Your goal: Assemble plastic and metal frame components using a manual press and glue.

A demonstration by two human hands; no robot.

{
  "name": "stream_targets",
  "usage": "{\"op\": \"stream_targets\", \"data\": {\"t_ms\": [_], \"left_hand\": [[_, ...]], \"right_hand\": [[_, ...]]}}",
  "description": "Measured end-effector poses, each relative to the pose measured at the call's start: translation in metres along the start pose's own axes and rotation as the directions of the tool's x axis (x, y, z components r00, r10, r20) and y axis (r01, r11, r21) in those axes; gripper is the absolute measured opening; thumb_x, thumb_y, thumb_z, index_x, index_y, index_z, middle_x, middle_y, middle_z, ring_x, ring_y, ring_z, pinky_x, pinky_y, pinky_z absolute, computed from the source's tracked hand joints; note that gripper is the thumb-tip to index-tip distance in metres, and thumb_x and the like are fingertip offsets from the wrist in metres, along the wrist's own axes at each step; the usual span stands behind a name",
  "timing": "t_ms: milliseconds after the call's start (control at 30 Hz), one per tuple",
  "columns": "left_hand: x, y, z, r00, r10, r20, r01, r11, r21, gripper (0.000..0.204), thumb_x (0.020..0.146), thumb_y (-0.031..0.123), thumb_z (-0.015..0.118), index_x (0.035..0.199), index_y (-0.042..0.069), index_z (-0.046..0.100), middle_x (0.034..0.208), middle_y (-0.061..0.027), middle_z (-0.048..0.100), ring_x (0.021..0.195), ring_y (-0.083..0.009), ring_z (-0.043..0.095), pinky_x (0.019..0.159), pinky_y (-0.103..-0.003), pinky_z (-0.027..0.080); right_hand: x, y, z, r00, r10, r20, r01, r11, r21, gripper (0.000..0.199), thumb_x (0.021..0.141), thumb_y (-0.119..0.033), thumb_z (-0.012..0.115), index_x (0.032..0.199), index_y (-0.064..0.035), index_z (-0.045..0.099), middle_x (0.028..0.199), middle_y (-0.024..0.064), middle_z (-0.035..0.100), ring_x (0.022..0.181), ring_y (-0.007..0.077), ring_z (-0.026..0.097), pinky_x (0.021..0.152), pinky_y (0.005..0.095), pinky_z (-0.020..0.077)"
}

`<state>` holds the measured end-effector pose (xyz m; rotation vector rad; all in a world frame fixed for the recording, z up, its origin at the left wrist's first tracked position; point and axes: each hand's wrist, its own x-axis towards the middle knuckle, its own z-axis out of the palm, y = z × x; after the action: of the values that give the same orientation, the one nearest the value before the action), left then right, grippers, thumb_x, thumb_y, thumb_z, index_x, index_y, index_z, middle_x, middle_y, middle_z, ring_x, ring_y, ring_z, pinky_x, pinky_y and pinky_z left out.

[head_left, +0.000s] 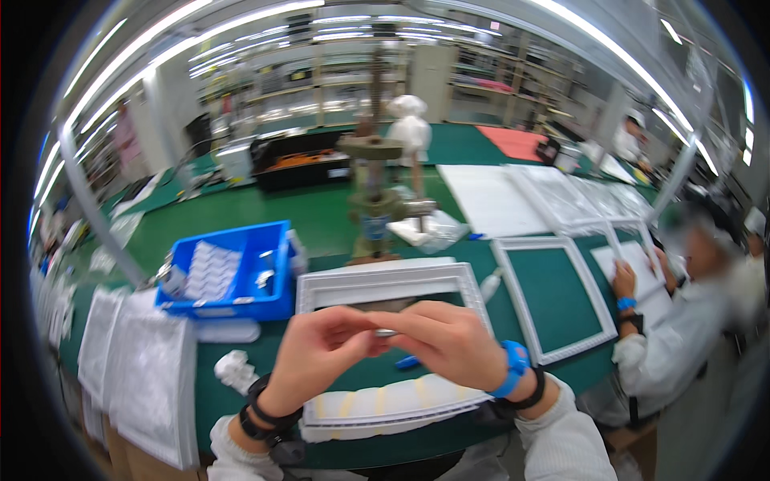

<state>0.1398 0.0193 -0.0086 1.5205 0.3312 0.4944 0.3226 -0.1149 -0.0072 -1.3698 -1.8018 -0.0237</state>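
Note:
My left hand (321,353) and my right hand (445,341) meet at chest height, fingertips pinched together on a small silvery metal part (386,331). Below them lies a white rectangular frame (385,280) on the green table. A blue pen-like object (407,362) lies on the table just under my right hand. Along the table's near edge sits a long white strip with yellowish bands (385,405). Dark bands circle my left wrist; a blue band and a dark band circle my right wrist.
A blue bin (277,301) with white trays stands at left, stacked white trays (152,377) beyond it. A metal press stand (373,200) rises behind the frame. More white frames (529,313) lie at right, where a seated person in white (682,337) works.

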Motion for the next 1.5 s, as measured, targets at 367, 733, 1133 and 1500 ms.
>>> {"op": "stream_targets", "data": {"t_ms": [367,733,1133,1500], "left_hand": [[0.006,-0.009,0.014,0.987,0.155,-0.035,-0.139,0.951,0.276,0.013,0.084,-0.008,0.065,0.097,-0.007,0.067,0.091,-0.0105,0.074,0.086,-0.0154,0.074,0.079,-0.026,0.059],[0.009,-0.024,0.011,0.871,0.479,0.114,-0.46,0.71,0.534,0.018,0.066,-0.01,0.065,0.082,-0.002,0.063,0.077,-0.0095,0.067,0.069,-0.017,0.066,0.063,-0.027,0.052],[0.006,-0.021,0.012,0.891,0.447,0.077,-0.443,0.823,0.355,0.018,0.069,-0.007,0.068,0.085,-0.001,0.061,0.078,-0.0076,0.061,0.071,-0.0156,0.062,0.066,-0.027,0.05],[-0.004,0.0,0.014,0.962,0.264,0.075,-0.274,0.906,0.322,0.025,0.074,-0.011,0.064,0.098,-0.004,0.063,0.098,-0.0092,0.07,0.09,-0.0119,0.068,0.085,-0.027,0.056]], "right_hand": [[-0.007,0.01,0.001,0.995,0.094,-0.021,-0.091,0.989,0.117,0.015,0.087,-0.014,0.074,0.094,-0.0045,0.067,0.084,0.0112,0.068,0.078,0.0332,0.066,0.069,0.042,0.0519],[-0.009,0.01,-0.001,0.995,0.066,0.072,-0.078,0.98,0.182,0.014,0.084,-0.012,0.078,0.096,-0.007,0.073,0.086,0.0095,0.07,0.078,0.0303,0.068,0.068,0.0379,0.0541],[-0.006,0.002,-0.005,1.0,-0.015,0.027,0.009,0.973,0.232,0.015,0.084,-0.007,0.076,0.099,-0.0063,0.073,0.089,0.011,0.069,0.077,0.0318,0.068,0.065,0.0384,0.054],[-0.005,-0.003,-0.003,0.999,-0.01,0.043,0.001,0.979,0.202,0.016,0.084,-0.005,0.077,0.1,-0.0059,0.074,0.092,0.0108,0.071,0.079,0.0291,0.07,0.066,0.0348,0.0555]]}}
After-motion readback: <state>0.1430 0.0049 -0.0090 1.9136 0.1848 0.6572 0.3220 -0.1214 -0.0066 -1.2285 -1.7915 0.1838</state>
